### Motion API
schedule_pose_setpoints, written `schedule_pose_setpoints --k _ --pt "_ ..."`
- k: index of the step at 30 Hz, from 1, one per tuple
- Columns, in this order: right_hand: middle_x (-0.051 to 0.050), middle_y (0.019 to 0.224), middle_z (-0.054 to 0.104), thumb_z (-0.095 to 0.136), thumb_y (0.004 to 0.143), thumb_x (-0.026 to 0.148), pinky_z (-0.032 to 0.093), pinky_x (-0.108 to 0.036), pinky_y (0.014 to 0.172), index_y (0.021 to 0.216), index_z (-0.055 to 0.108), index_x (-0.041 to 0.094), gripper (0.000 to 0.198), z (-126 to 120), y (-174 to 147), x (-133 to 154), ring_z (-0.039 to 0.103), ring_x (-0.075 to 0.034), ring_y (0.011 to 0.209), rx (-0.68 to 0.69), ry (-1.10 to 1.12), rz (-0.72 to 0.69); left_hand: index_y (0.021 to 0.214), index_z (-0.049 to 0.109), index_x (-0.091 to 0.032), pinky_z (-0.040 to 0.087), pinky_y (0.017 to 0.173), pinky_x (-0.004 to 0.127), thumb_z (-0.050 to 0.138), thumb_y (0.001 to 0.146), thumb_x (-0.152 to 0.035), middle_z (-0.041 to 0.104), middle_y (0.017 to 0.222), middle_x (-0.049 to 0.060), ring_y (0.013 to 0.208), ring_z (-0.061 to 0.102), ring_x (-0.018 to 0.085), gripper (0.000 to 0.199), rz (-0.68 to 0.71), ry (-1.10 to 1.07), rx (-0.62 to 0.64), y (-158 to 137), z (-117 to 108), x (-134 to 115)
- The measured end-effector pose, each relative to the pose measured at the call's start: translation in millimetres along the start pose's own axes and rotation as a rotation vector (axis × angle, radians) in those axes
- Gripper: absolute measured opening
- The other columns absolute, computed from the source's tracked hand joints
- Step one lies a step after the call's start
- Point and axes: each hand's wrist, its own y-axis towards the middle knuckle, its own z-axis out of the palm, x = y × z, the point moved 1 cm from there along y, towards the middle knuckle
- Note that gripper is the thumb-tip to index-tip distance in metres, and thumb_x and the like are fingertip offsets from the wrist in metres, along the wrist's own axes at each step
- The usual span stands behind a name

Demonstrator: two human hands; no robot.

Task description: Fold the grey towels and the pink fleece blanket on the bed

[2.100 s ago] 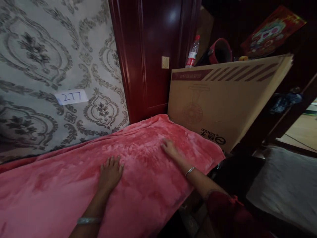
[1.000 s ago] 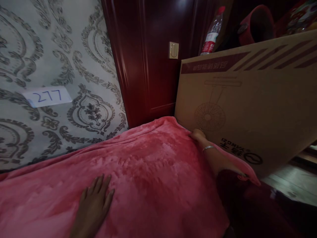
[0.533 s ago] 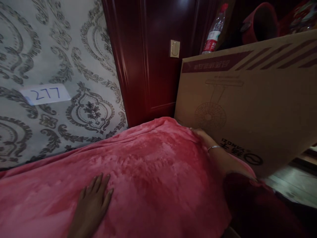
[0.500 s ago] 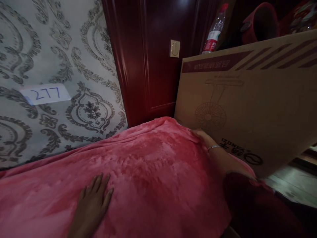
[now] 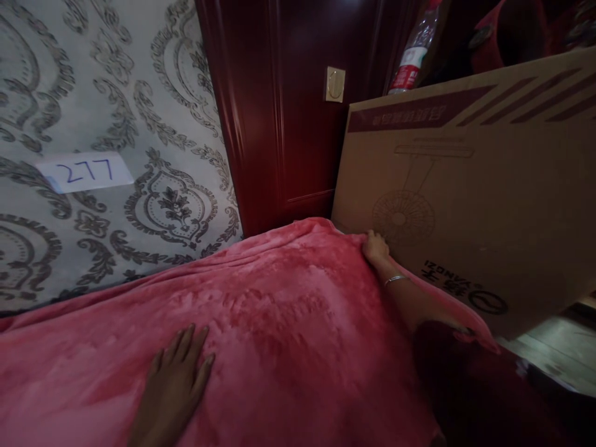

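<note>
A pink-red plush blanket lies spread over a low surface, with shallow wrinkles in its middle. My left hand rests flat on it at the lower left, fingers stretched out and a little apart. At the blanket's far right edge, beside the cardboard box, my right hand has its fingers bent round the blanket's border. A thin bracelet sits on that wrist. The fingertips are partly hidden by the hand and the cloth.
A large cardboard box with a printed fan stands along the right side. On its top are a bottle with a red cap and a red round object. Patterned wallpaper and a dark red panel border the far side.
My right hand has shifted slightly up at the blanket's edge, and its fingers show more clearly. The blanket's right border is raised a little. My left hand has stayed in place.
</note>
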Motion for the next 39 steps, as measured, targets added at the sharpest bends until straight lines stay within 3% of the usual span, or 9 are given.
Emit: schedule_pose_setpoints --k 4,7,12,14,20,24,30,35,39 --pt "-0.031 0.128 0.059 0.044 0.088 0.014 0.043 -0.048 0.100 0.132 0.057 0.002 0.048 3 -4 9 0.055 -0.038 0.122 0.059 0.072 0.011 0.147 0.054 -0.020 0.030 0.117 0.052 0.036 0.087 -0.043 0.046 0.155 0.010 0.146 0.038 0.031 0.067 0.002 0.029 0.009 0 -2 -2" --pt "-0.019 0.123 0.067 0.043 0.090 0.022 0.047 -0.039 0.096 0.131 0.061 0.010 0.046 6 -21 19 0.059 -0.029 0.116 0.210 0.207 -0.136 0.146 0.054 -0.016 0.030 0.117 0.052 0.033 0.088 -0.041 0.047 0.154 0.011 0.145 0.039 0.031 0.067 -0.006 0.059 0.008 0 -7 -6" --pt "-0.003 0.084 0.073 0.066 0.075 0.033 0.052 -0.028 0.072 0.100 0.075 0.015 0.032 14 -78 21 0.064 -0.017 0.074 0.822 0.419 -0.480 0.147 0.052 -0.013 0.033 0.115 0.051 0.029 0.091 -0.039 0.048 0.153 0.013 0.144 0.041 0.032 0.066 0.024 0.085 -0.009 -1 -14 -11" --pt "-0.003 0.082 0.072 0.067 0.075 0.035 0.051 -0.027 0.069 0.099 0.075 0.014 0.033 13 -93 20 0.063 -0.015 0.070 0.954 0.452 -0.548 0.147 0.052 -0.013 0.033 0.114 0.051 0.027 0.092 -0.039 0.047 0.154 0.014 0.144 0.041 0.032 0.065 0.026 0.104 -0.016 -1 -15 -12" --pt "-0.010 0.103 0.071 0.063 0.086 0.040 0.051 -0.030 0.081 0.107 0.069 0.014 0.034 11 -101 43 0.065 -0.021 0.092 0.670 0.291 -0.559 0.147 0.052 -0.012 0.035 0.112 0.052 0.027 0.093 -0.038 0.050 0.151 0.016 0.142 0.043 0.033 0.064 0.052 0.113 -0.038 -1 -15 -11" --pt "-0.015 0.114 0.068 0.070 0.081 0.032 0.048 -0.039 0.092 0.130 0.061 0.014 0.053 27 -116 67 0.063 -0.028 0.103 0.513 0.193 -0.537 0.146 0.053 -0.012 0.036 0.111 0.052 0.027 0.094 -0.037 0.050 0.151 0.016 0.142 0.043 0.033 0.063 0.058 0.124 -0.044 -1 -15 -12" --pt "-0.012 0.114 0.071 0.059 0.081 0.012 0.047 -0.037 0.094 0.116 0.069 0.017 0.037 42 -146 89 0.063 -0.026 0.106 0.558 0.165 -0.631 0.146 0.052 -0.012 0.035 0.112 0.051 0.024 0.095 -0.036 0.050 0.151 0.016 0.141 0.045 0.033 0.064 0.050 0.135 -0.043 -1 -15 -12" --pt "-0.003 0.091 0.074 0.062 0.087 0.030 0.053 -0.025 0.069 0.105 0.073 0.019 0.024 32 -125 82 0.066 -0.015 0.074 0.793 0.256 -0.708 0.146 0.053 -0.011 0.036 0.112 0.053 0.025 0.094 -0.036 0.050 0.151 0.016 0.142 0.044 0.033 0.064 0.049 0.121 -0.040 -2 -16 -13" --pt "-0.009 0.093 0.073 0.054 0.092 0.028 0.054 -0.028 0.073 0.113 0.071 0.014 0.030 30 -86 68 0.068 -0.018 0.080 0.504 0.241 -0.510 0.146 0.053 -0.011 0.034 0.113 0.054 0.026 0.094 -0.037 0.049 0.152 0.017 0.142 0.043 0.034 0.064 0.045 0.088 -0.035 -3 -16 -13"
